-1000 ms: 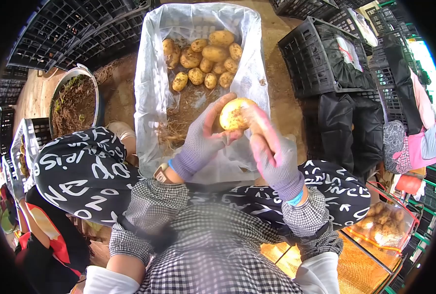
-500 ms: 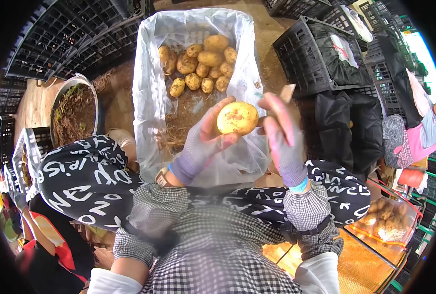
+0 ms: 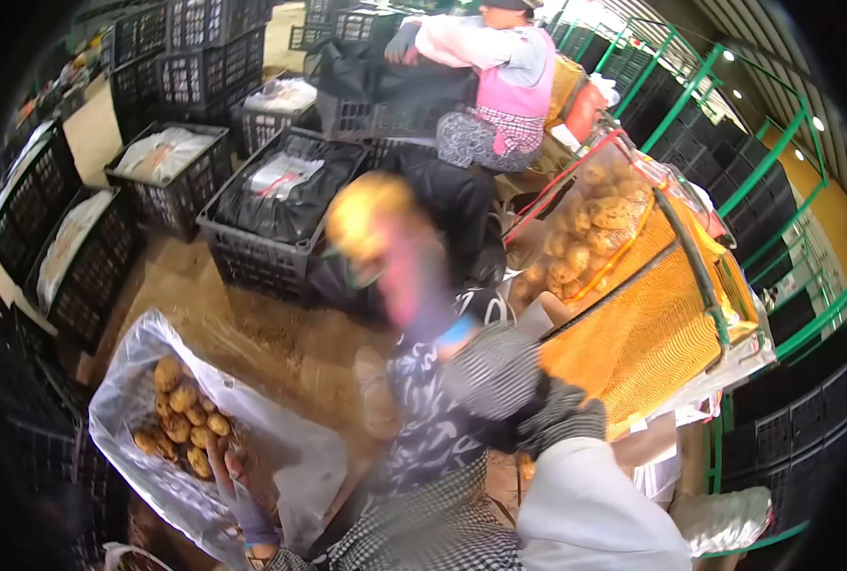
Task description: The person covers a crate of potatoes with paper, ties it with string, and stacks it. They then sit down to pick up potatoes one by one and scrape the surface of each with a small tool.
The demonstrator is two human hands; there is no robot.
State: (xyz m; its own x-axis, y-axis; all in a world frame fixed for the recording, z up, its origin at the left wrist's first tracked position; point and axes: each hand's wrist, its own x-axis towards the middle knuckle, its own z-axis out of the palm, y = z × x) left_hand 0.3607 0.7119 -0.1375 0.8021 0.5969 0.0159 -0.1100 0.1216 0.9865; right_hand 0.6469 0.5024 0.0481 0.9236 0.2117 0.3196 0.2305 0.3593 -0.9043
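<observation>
My right hand [image 3: 406,271], gloved and blurred by motion, is raised in front of the black crates with its fingers closed on a yellow potato [image 3: 371,217]. Down at the lower left, my left hand [image 3: 237,483] is inside the crate lined with clear plastic [image 3: 295,457], close beside a pile of potatoes [image 3: 183,407]. Its gloved fingers are apart, and I see nothing held in them.
Black crates [image 3: 261,257] with covers stand ahead. A person in a pink apron [image 3: 523,90] sits behind them. On the right are an orange mesh-like surface [image 3: 623,333], a clear bag of potatoes [image 3: 585,238] and green metal rails [image 3: 685,95].
The view has swung right. The potato, earlier between both hands, is now in my right hand, raised away to the right. My left hand has let go of it and moved to the pile.
</observation>
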